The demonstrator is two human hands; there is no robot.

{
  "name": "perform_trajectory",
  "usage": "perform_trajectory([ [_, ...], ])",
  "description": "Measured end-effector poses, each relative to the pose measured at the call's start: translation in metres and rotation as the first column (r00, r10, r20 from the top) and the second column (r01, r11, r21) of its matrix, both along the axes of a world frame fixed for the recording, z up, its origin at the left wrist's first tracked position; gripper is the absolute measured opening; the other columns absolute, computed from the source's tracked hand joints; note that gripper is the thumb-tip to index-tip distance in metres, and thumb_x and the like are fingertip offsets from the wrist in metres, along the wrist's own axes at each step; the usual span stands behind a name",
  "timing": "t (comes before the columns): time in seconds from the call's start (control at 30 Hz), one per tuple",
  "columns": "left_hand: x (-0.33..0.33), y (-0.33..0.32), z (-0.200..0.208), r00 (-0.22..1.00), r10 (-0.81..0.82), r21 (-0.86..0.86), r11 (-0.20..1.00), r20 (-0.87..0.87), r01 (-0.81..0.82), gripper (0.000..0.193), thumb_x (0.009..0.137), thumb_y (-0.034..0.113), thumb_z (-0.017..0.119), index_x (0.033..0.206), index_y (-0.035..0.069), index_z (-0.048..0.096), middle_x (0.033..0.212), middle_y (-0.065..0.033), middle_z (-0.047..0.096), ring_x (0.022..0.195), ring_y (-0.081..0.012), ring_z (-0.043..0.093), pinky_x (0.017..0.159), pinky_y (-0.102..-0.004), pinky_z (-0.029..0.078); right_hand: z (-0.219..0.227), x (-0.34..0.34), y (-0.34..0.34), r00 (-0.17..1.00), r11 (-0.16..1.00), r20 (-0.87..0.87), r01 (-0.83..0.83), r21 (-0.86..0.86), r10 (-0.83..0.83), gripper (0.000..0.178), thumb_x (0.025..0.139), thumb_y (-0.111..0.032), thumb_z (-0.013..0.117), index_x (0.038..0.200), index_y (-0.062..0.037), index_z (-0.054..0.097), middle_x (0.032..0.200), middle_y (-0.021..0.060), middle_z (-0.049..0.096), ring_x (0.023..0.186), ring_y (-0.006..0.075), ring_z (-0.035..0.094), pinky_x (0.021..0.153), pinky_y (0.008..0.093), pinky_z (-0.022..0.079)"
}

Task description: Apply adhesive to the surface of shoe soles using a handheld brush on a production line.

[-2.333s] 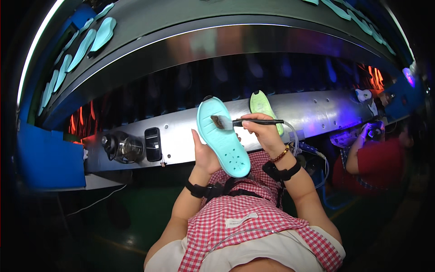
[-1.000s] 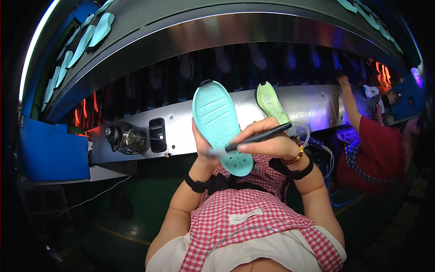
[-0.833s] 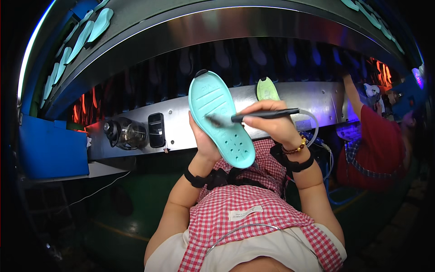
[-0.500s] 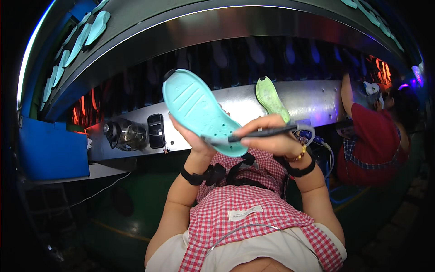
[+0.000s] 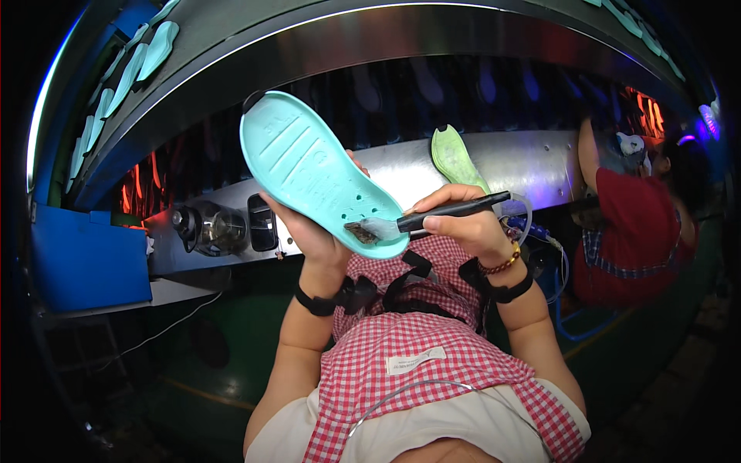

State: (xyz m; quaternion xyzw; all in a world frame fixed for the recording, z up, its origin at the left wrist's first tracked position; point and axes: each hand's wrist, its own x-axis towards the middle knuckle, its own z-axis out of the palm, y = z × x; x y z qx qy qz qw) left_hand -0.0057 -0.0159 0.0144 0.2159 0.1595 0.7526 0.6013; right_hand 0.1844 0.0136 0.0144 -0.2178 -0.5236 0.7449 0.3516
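Held up in my left hand (image 5: 310, 235) is a turquoise shoe sole (image 5: 309, 166), its grooved, holed face toward me. My fingers wrap round it from below and behind. Between the fingers of my right hand (image 5: 467, 224) is a brush (image 5: 455, 212) with a black handle, a clear tube running from its back end. The dark bristles touch the lower end of the sole, beside the small holes. A black piece shows at the sole's far tip. Beyond my right hand, a light green sole (image 5: 455, 158) lies on the metal bench (image 5: 394, 166).
A glass jug (image 5: 208, 229) with a black lid and a black tray (image 5: 262, 224) stand on the bench's left. A blue box (image 5: 93, 258) is farther left. More turquoise soles (image 5: 127, 77) lie on the raised belt. At right sits a co-worker in red (image 5: 637, 231).
The turquoise sole has moved left and a little toward me, with my left hand. The brush has turned so its bristles now show against the sole's lower end.
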Motion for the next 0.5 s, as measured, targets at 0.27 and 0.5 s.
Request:
perform_trajectory([
  [0.27, 0.0, -0.009, -0.027, 0.85, -0.492, 0.151, 0.869, 0.189, 0.47, 0.062, 0.087, 0.05, 0.027, 0.129, 0.003, 0.032, 0.123, -0.0185, 0.041, 0.103, -0.0353, 0.05, 0.076, -0.0492, 0.049, 0.034, 0.001, -0.017, 0.968, 0.974, 0.248, -0.086, 0.21, 0.033, 0.019, 0.073, -0.003, 0.065, 0.091, 0.0017, 0.063, 0.082, 0.0068, 0.064, 0.072, 0.0065, 0.058, 0.064, 0.0182, 0.046],
  [0.5, -0.018, -0.008, -0.029, 0.849, -0.529, -0.243, 0.82, 0.024, 0.518, 0.055, 0.09, 0.042, 0.028, 0.125, 0.002, 0.036, 0.108, -0.0202, 0.054, 0.094, -0.0346, 0.057, 0.074, -0.0435, 0.051, 0.018, 0.0, -0.006, 0.976, 0.788, 0.184, -0.205, 0.58, 0.118, 0.022, 0.069, -0.002, 0.067, 0.091, -0.0009, 0.063, 0.081, 0.0088, 0.065, 0.07, 0.0101, 0.06, 0.064, 0.0206, 0.047],
])
